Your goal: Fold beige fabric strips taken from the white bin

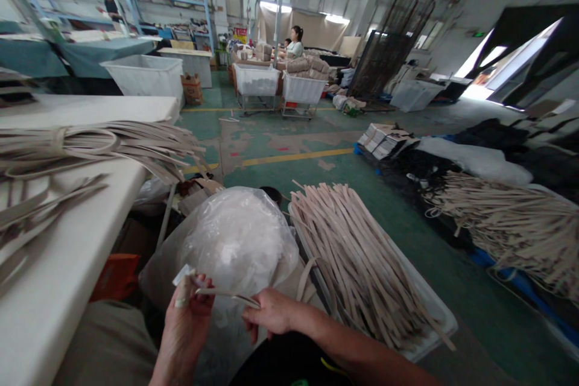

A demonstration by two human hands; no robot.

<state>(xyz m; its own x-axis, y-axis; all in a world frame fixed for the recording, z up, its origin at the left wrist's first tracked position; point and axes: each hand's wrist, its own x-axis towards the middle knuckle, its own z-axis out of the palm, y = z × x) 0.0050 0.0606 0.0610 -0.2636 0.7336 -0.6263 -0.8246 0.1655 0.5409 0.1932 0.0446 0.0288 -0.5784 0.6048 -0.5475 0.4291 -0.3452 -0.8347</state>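
My left hand (187,313) is closed, with tape round its thumb. Its fingers pinch a small white piece (182,275), too blurred to name, and a beige fabric strap (221,292) meets the fingertips. My right hand (271,313) grips the same strap further along, thumb on top and fingers curled under. Both hands are above a large clear plastic bag (235,235) with pale contents. Right of it, a white plastic tub (441,319) is heaped with long beige straps (357,253).
A white table (104,211) at my left bears a tied bundle of straps (58,142). More straps (515,217) lie piled on a blue pallet (511,277) at the right. White bins (257,80) stand further back, near a seated person (295,45).
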